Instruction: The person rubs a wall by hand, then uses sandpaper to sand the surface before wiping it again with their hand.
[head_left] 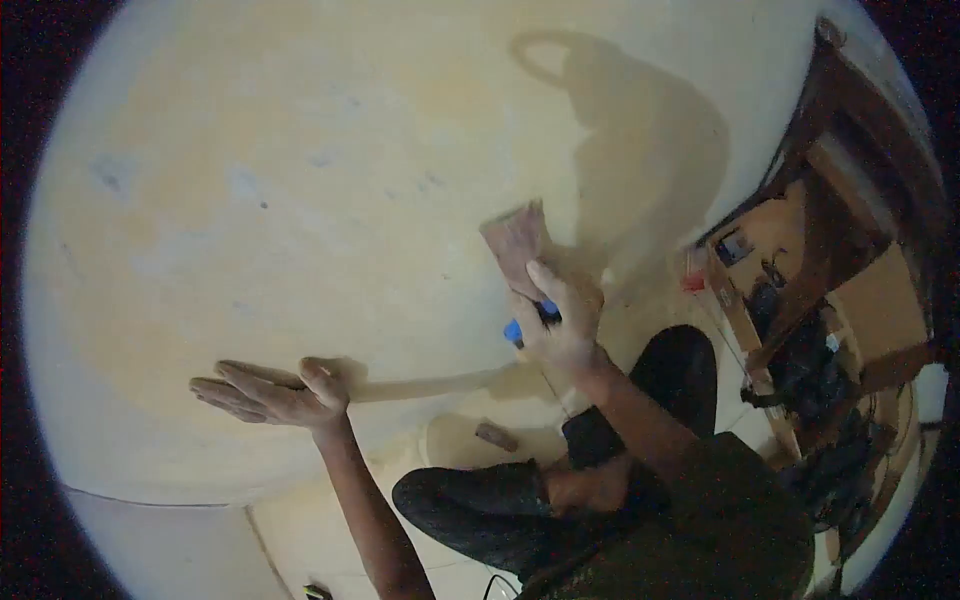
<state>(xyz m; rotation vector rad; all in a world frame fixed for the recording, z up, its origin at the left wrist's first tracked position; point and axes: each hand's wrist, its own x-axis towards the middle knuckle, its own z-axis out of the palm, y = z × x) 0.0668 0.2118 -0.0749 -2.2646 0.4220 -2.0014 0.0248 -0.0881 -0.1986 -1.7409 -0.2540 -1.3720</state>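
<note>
left hand [268, 393]: bare | right hand [567, 312]: bare | top [720, 530]: dark (greenish-black, dimly lit) | legwear [470, 497]: dark

Cream on the wall [330, 260], blotched with yellow and grey; dull brown on the scraper blade [515, 243], bright blue on its handle [513, 331]; near-black on the trousers [475, 495], dark olive on the shirt [720, 525].

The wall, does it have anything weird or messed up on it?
Yes: the wall is blotchy, with uneven yellow and whitish patches, grey smudges, and a small dark spot on the left. It looks odd because the colour isn't even.
</note>
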